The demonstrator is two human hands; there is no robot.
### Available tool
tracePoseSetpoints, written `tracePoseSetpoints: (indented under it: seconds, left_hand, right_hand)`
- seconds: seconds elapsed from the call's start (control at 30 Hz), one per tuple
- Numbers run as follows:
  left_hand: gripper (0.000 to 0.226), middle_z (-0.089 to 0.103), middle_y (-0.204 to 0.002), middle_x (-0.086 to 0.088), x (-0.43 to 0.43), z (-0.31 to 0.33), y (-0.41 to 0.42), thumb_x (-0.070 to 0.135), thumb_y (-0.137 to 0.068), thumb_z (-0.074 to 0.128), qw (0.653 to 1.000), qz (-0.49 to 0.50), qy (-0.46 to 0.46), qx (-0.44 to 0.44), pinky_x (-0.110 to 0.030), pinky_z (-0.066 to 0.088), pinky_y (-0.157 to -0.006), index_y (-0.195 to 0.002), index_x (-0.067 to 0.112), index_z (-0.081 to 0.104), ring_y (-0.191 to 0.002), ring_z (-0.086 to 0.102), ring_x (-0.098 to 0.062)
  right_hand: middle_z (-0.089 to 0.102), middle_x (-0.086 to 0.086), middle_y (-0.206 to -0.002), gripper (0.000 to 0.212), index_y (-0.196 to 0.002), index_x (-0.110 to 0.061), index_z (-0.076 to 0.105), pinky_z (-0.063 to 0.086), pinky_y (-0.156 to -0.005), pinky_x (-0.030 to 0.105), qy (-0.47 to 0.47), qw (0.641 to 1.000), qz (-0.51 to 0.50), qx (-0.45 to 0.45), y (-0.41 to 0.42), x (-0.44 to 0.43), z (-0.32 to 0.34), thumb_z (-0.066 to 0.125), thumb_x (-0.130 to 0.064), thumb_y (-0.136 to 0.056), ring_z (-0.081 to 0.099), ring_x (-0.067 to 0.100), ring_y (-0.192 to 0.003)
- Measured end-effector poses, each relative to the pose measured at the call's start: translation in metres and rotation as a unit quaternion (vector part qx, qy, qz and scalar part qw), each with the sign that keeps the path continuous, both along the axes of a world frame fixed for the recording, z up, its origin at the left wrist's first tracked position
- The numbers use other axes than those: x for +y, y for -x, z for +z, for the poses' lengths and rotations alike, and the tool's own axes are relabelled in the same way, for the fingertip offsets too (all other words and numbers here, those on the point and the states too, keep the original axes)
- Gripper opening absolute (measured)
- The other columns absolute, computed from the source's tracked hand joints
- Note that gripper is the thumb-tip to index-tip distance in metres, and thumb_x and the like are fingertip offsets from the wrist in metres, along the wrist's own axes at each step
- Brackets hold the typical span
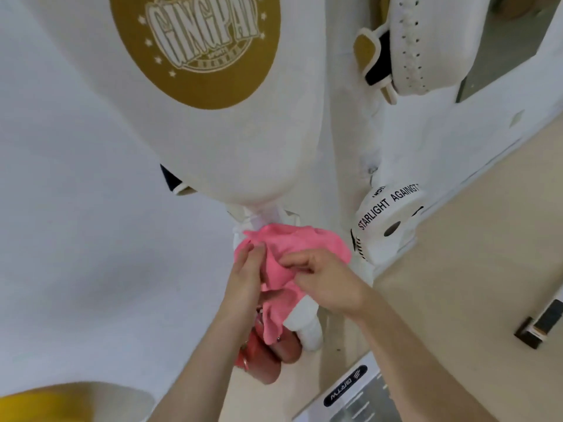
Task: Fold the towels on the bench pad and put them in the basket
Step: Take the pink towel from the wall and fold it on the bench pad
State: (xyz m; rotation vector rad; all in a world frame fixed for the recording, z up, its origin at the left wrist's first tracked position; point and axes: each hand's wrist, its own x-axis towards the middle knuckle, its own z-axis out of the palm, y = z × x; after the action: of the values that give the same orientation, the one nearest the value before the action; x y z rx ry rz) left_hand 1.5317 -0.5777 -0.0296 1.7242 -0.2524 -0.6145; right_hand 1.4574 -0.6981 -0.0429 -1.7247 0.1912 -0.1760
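Observation:
A crumpled pink towel (300,243) hangs between both my hands in the middle of the head view, one end drooping down to about the level of my wrists. My left hand (246,275) grips its left edge with the fingers closed on the cloth. Pinching a fold of it from the right is my right hand (323,277). A white padded bench part (304,322) shows just under the towel. No basket can be seen in this view.
A large white punching bag with a gold logo (195,47) hangs close above the hands. A white boxing glove (408,41) is at the upper right, a white roller marked STARLIGHT (387,220) at the right. Reddish handles (265,357) lie below the towel. Beige floor (472,269) spreads right.

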Motion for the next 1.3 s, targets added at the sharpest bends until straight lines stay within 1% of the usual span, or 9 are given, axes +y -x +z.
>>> tracePoseSetpoints:
  seconds: [0.27,0.47,0.63,0.73,0.8,0.87,1.03,1.17,1.3]
  left_hand:
    - [0.019,0.071,-0.079,-0.016,0.042,0.024,-0.011,0.005,-0.089,0.059,0.993,0.068,-0.066,-0.070,-0.036,0.048,-0.065,-0.075,0.006,0.071,-0.072,0.061,-0.024]
    - [0.010,0.068,-0.072,-0.010,0.116,0.072,0.031,-0.001,-0.084,0.062,0.982,0.123,0.142,0.001,-0.025,0.047,-0.052,-0.083,0.004,0.071,-0.061,0.058,-0.020]
    - [0.015,0.039,-0.056,-0.006,0.196,0.105,0.085,0.007,-0.078,0.061,0.980,-0.159,-0.046,-0.111,-0.017,0.027,-0.042,-0.083,0.011,0.075,-0.045,0.031,-0.011]
    - [0.016,0.068,-0.081,0.000,0.231,0.113,0.121,0.020,-0.091,0.060,0.957,-0.181,0.000,-0.225,-0.019,0.047,-0.066,-0.098,0.026,0.073,-0.072,0.062,-0.013]
    - [0.040,0.069,-0.110,-0.004,0.255,0.114,0.149,0.051,-0.085,0.060,0.950,-0.243,0.078,-0.182,-0.046,0.051,-0.086,-0.117,0.027,0.065,-0.100,0.064,-0.032]
    - [0.071,0.065,-0.110,-0.016,0.280,0.104,0.176,0.069,-0.069,0.065,0.937,-0.306,0.087,-0.142,-0.062,0.046,-0.072,-0.125,0.026,0.058,-0.084,0.062,-0.045]
    - [0.010,0.066,-0.061,0.002,0.321,0.093,0.255,0.021,-0.091,0.060,0.960,-0.229,0.124,-0.106,-0.023,0.045,-0.048,-0.094,0.015,0.068,-0.054,0.055,-0.020]
    - [0.019,0.065,-0.061,0.003,0.335,0.108,0.298,0.010,-0.092,0.055,0.956,-0.242,0.122,-0.110,-0.020,0.046,-0.050,-0.084,0.014,0.072,-0.054,0.056,-0.007]
    - [0.024,0.045,-0.059,0.003,0.337,0.124,0.353,0.019,-0.089,0.059,0.877,-0.393,0.048,-0.272,-0.027,0.033,-0.056,-0.070,0.005,0.061,-0.056,0.041,-0.007]
  right_hand:
    - [0.070,-0.008,-0.111,0.041,-0.103,-0.020,0.074,0.043,-0.089,0.019,0.299,0.947,0.113,-0.003,0.021,0.051,0.037,0.045,0.001,-0.084,0.059,0.007,-0.102]
    - [0.052,-0.015,-0.052,0.038,-0.054,-0.023,0.062,0.035,-0.056,0.015,-0.014,0.997,-0.041,-0.069,0.057,0.085,0.066,0.039,0.006,-0.063,0.044,-0.003,-0.053]
    - [0.037,0.004,-0.055,0.024,-0.054,-0.019,0.058,0.022,-0.050,0.029,-0.155,0.982,-0.080,-0.070,0.104,0.118,0.107,0.039,-0.006,-0.063,0.031,0.012,-0.051]
    - [0.039,-0.003,-0.052,0.032,-0.061,-0.018,0.056,0.026,-0.045,0.021,-0.057,0.995,-0.047,-0.063,0.141,0.163,0.132,0.039,0.002,-0.080,0.034,0.007,-0.046]
    - [0.044,-0.010,-0.049,0.036,-0.067,-0.015,0.057,0.030,-0.044,0.016,0.013,0.996,-0.055,-0.069,0.167,0.199,0.141,0.037,0.009,-0.085,0.038,0.002,-0.044]
    - [0.049,-0.012,-0.053,0.033,-0.071,-0.014,0.059,0.032,-0.048,0.015,0.068,0.991,-0.090,-0.072,0.195,0.234,0.144,0.039,0.008,-0.085,0.041,0.000,-0.048]
    - [0.051,-0.016,-0.052,0.033,-0.064,-0.018,0.057,0.034,-0.051,0.015,0.139,0.967,-0.202,-0.067,0.277,0.303,0.145,0.043,0.006,-0.082,0.043,-0.002,-0.050]
    - [0.051,-0.010,-0.058,0.021,-0.065,-0.014,0.054,0.035,-0.055,0.023,0.325,0.889,-0.314,0.075,0.362,0.335,0.148,0.048,-0.008,-0.084,0.045,0.003,-0.056]
    - [0.056,-0.018,-0.110,0.037,-0.118,-0.032,0.057,0.044,-0.090,0.021,0.348,0.888,-0.218,0.206,0.453,0.371,0.167,0.059,-0.030,-0.081,0.053,0.000,-0.110]
